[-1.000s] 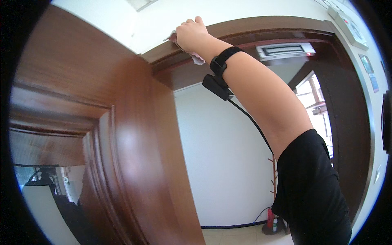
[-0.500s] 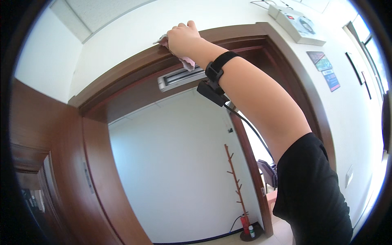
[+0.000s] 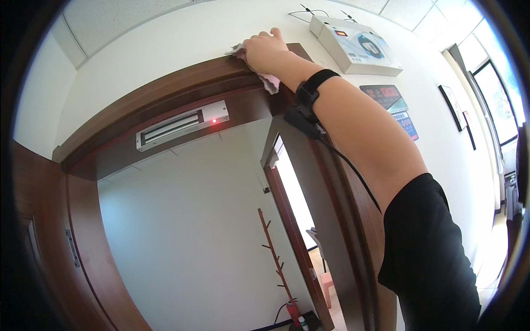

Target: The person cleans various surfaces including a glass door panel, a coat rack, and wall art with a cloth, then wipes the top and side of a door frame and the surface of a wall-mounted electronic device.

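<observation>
My right hand [image 3: 268, 53] reaches up to the top of a brown wooden door frame [image 3: 171, 91], close to its right corner. The fingers are closed around a pink and grey cloth [image 3: 270, 83], which lies over the frame's upper edge and hangs down its front face. A black strap [image 3: 317, 83] with a small dark device and cable circles my right wrist. Below and left of the hand, a silver magnetic door lock [image 3: 182, 126] with a glowing red light is fixed under the frame. My left hand is out of view.
A white box [image 3: 356, 47] with cables is mounted on the wall right of the frame, above small printed signs [image 3: 383, 98]. The brown door [image 3: 38, 204] stands open at left. Beyond the doorway are a wooden coat stand [image 3: 271, 248] and a red fire extinguisher [image 3: 293, 313].
My right hand and the cloth have slid right along the top of the frame to near its corner. The view has turned right, and the lock's red light now shows.
</observation>
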Demonstrator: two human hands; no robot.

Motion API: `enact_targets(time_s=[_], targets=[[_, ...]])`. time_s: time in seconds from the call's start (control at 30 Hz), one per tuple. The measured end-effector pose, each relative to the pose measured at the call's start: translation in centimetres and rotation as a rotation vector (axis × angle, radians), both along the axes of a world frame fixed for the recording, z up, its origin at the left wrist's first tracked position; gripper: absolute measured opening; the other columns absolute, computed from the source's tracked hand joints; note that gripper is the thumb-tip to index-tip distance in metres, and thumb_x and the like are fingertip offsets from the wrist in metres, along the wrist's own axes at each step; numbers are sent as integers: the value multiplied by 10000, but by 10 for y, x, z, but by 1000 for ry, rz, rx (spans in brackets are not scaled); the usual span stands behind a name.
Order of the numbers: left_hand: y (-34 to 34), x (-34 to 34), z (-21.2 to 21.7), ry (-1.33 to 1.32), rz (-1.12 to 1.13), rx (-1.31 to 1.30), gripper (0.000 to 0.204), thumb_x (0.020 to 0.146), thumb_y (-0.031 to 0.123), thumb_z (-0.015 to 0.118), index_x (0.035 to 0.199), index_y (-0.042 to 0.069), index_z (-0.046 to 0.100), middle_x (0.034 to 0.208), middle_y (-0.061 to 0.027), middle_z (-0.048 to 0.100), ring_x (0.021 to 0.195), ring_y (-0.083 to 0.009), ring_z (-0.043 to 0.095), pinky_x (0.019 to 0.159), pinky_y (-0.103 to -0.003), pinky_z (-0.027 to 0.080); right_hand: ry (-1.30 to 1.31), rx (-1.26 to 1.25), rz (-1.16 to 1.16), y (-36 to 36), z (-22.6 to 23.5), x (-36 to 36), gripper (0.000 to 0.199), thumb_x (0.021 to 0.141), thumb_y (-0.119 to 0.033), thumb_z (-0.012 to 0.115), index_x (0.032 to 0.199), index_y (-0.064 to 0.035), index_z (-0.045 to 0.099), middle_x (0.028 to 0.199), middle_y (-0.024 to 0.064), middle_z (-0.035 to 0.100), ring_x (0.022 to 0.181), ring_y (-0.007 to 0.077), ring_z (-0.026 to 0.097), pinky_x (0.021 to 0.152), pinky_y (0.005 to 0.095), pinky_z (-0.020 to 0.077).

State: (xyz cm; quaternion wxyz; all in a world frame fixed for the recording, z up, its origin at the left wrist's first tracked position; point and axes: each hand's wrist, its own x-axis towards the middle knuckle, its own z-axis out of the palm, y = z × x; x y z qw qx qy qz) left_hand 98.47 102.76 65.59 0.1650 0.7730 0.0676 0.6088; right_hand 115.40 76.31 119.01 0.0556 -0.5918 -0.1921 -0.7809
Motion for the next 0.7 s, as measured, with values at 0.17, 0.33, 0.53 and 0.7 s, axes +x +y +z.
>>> enact_targets(time_s=[0.17, 0.33, 0.53, 0.7], targets=[[-24, 22, 13, 15, -31, 9, 241, 914, 209, 640, 1089, 44, 619, 1052, -136, 653, 893, -273, 638, 763, -379, 515, -105, 52, -169, -55, 1, 28, 261, 909, -327, 572, 1028, -135, 703, 1013, 54, 703, 1051, 207, 626, 1002, 426, 310], [-30, 17, 0, 35, -22, -43, 236, 916, 208, 638, 1085, 46, 621, 1049, -136, 653, 888, -272, 637, 760, -378, 515, -57, 212, -57, -97, 16, 36, 264, 892, -335, 592, 1005, -128, 711, 1019, 89, 701, 1012, 251, 641, 943, 399, 414], [-20, -6, -54, 93, -9, -147, 230, 918, 208, 635, 1081, 48, 623, 1045, -136, 652, 884, -271, 637, 757, -376, 515, 217, 314, 355, -106, 28, 83, 273, 919, -259, 514, 1003, -99, 719, 1092, 136, 693, 1038, 301, 639, 875, 392, 481], [-8, -40, -105, 139, 52, -279, 225, 919, 208, 633, 1078, 50, 624, 1041, -135, 652, 879, -270, 636, 754, -375, 515, 139, 199, 243, -76, 26, 53, 290, 925, -259, 502, 1029, -99, 720, 1086, 150, 697, 1092, 299, 627, 968, 437, 434]])
